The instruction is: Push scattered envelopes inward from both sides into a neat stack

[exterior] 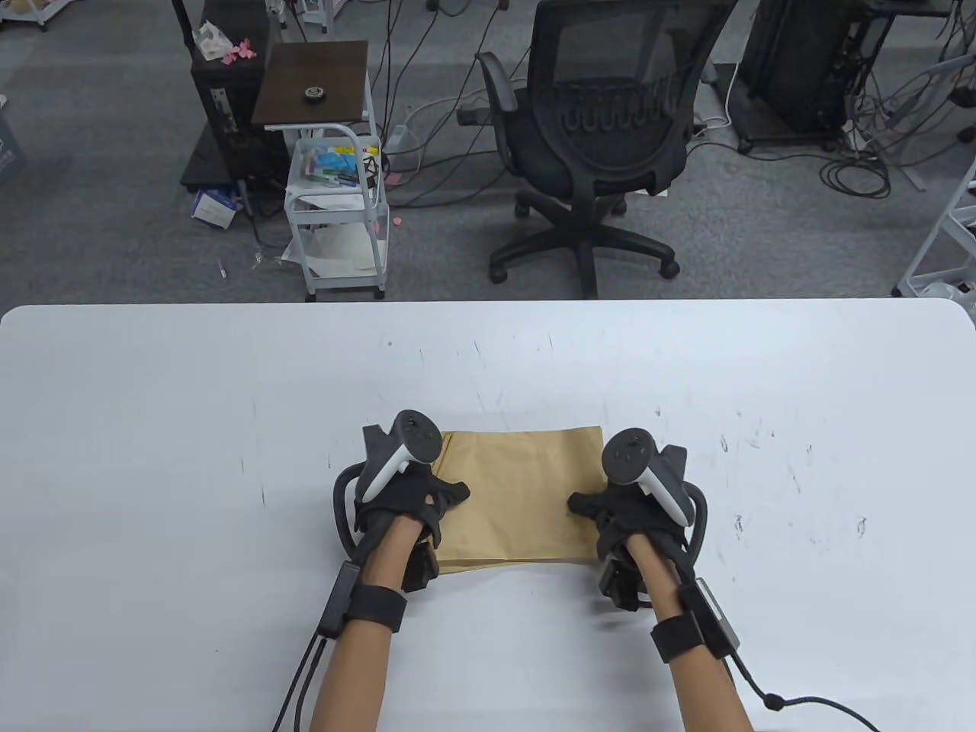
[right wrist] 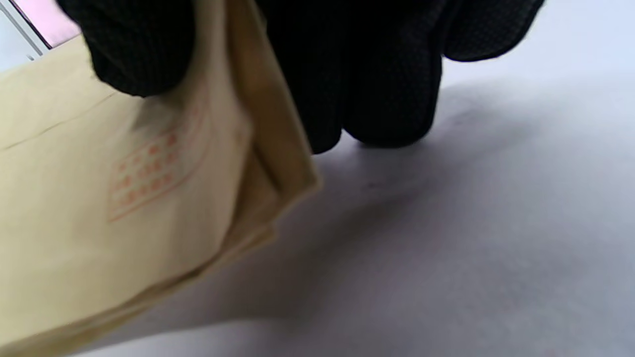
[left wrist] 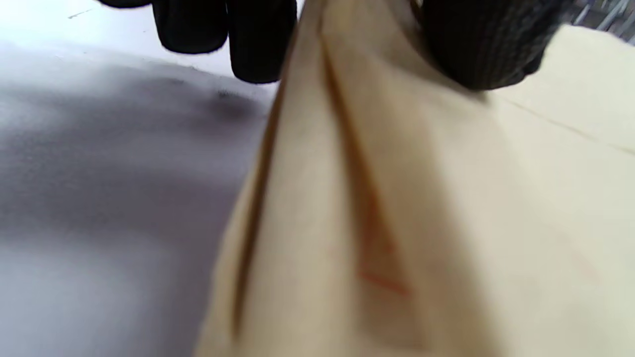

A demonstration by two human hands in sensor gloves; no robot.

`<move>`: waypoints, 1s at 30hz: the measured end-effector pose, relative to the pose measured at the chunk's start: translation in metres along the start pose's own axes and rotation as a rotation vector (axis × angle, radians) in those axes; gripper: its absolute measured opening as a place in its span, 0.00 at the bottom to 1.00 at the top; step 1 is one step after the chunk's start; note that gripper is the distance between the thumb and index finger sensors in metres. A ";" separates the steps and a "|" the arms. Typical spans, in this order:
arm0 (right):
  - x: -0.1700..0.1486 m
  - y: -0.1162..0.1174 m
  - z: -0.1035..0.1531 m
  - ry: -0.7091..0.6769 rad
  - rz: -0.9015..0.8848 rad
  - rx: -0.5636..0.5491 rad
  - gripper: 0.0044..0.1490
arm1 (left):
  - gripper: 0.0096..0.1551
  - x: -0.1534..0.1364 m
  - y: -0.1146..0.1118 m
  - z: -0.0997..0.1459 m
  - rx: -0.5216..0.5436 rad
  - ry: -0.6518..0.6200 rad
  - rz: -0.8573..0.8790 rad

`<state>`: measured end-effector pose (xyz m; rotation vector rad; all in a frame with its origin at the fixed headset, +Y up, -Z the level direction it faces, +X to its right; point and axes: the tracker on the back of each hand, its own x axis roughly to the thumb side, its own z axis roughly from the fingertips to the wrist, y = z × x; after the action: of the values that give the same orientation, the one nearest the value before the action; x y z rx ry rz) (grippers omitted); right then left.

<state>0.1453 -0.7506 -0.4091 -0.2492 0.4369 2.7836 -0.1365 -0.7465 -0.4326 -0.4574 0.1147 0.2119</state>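
A stack of brown paper envelopes lies on the white table near its front edge, between my hands. My left hand holds the stack's left edge, thumb on top. In the left wrist view the envelopes show several layered edges, and the fingers are against the left edge, touching the table. My right hand holds the right edge, thumb on top. In the right wrist view the fingers are behind that edge of the envelopes, whose corner is slightly raised off the table.
Bare white table surface extends to both sides and behind the stack. Beyond the far edge stand a black office chair and a white cart on the floor.
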 end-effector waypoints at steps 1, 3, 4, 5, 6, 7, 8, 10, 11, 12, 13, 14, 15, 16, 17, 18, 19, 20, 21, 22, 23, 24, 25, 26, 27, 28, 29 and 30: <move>0.002 0.002 -0.001 0.008 0.036 -0.004 0.24 | 0.27 0.002 -0.003 -0.002 0.005 0.009 -0.031; 0.011 0.007 -0.002 0.037 0.178 -0.007 0.25 | 0.29 0.007 -0.011 -0.005 0.006 0.023 -0.114; 0.016 0.010 -0.002 0.033 0.254 0.000 0.26 | 0.29 0.008 -0.014 -0.006 0.023 0.020 -0.145; 0.019 0.012 -0.001 0.042 0.319 0.008 0.28 | 0.31 0.009 -0.017 -0.006 0.037 0.009 -0.175; 0.022 0.016 -0.001 0.050 0.387 0.016 0.31 | 0.37 0.008 -0.019 -0.006 0.047 0.006 -0.184; 0.025 0.020 0.000 0.049 0.444 0.000 0.36 | 0.48 0.007 -0.023 -0.005 0.060 0.009 -0.190; 0.026 0.023 0.001 0.047 0.458 -0.037 0.39 | 0.62 0.005 -0.026 -0.006 0.054 0.012 -0.212; 0.026 0.025 0.003 0.030 0.425 -0.033 0.51 | 0.68 0.000 -0.031 -0.006 0.025 0.016 -0.237; 0.026 0.026 0.003 0.031 0.424 -0.022 0.56 | 0.69 -0.001 -0.032 -0.006 0.030 0.010 -0.229; 0.025 0.026 0.004 0.028 0.428 -0.013 0.60 | 0.69 -0.003 -0.032 -0.005 0.053 -0.015 -0.208; 0.022 0.026 0.004 0.019 0.429 -0.025 0.63 | 0.69 -0.004 -0.032 -0.004 0.072 -0.024 -0.202; 0.020 0.025 0.005 0.005 0.418 -0.055 0.65 | 0.69 -0.005 -0.031 -0.001 0.087 -0.031 -0.212; 0.018 0.022 0.006 -0.019 0.389 -0.067 0.65 | 0.68 -0.006 -0.027 0.002 0.118 -0.053 -0.230; 0.016 0.018 0.008 -0.037 0.365 -0.064 0.65 | 0.67 -0.007 -0.021 0.008 0.145 -0.076 -0.239; 0.014 0.012 0.010 -0.057 0.334 -0.070 0.65 | 0.65 -0.008 -0.016 0.013 0.154 -0.098 -0.239; 0.012 0.002 0.015 -0.086 0.277 -0.093 0.64 | 0.64 -0.010 -0.008 0.021 0.170 -0.133 -0.226; 0.011 -0.009 0.023 -0.121 0.225 -0.129 0.63 | 0.63 -0.014 0.002 0.032 0.177 -0.168 -0.204; 0.010 -0.018 0.030 -0.174 0.188 -0.156 0.62 | 0.62 -0.017 0.009 0.041 0.171 -0.207 -0.185; 0.008 -0.031 0.046 -0.232 0.158 -0.234 0.61 | 0.61 -0.022 0.019 0.054 0.189 -0.258 -0.158; 0.008 -0.036 0.053 -0.262 0.155 -0.268 0.61 | 0.59 -0.026 0.024 0.063 0.212 -0.292 -0.138; 0.006 -0.045 0.068 -0.342 0.169 -0.321 0.60 | 0.59 -0.033 0.029 0.079 0.250 -0.354 -0.106; 0.003 -0.053 0.083 -0.387 0.202 -0.379 0.60 | 0.58 -0.040 0.033 0.093 0.307 -0.395 -0.088; -0.002 -0.059 0.098 -0.442 0.231 -0.423 0.61 | 0.57 -0.047 0.033 0.108 0.376 -0.434 -0.089; -0.006 -0.062 0.106 -0.486 0.246 -0.455 0.60 | 0.57 -0.053 0.032 0.118 0.416 -0.453 -0.097; -0.013 -0.066 0.116 -0.514 0.262 -0.506 0.61 | 0.57 -0.062 0.027 0.131 0.473 -0.466 -0.105; -0.021 -0.069 0.126 -0.559 0.275 -0.542 0.61 | 0.57 -0.068 0.023 0.139 0.500 -0.478 -0.112; -0.028 -0.071 0.133 -0.601 0.284 -0.538 0.61 | 0.57 -0.076 0.016 0.147 0.504 -0.485 -0.129; -0.036 -0.073 0.139 -0.610 0.296 -0.532 0.61 | 0.57 -0.081 0.011 0.151 0.501 -0.489 -0.138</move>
<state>0.1857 -0.6499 -0.2910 0.5879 -0.4507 3.0024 -0.2081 -0.6830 -0.2903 0.0935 -0.3378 0.1470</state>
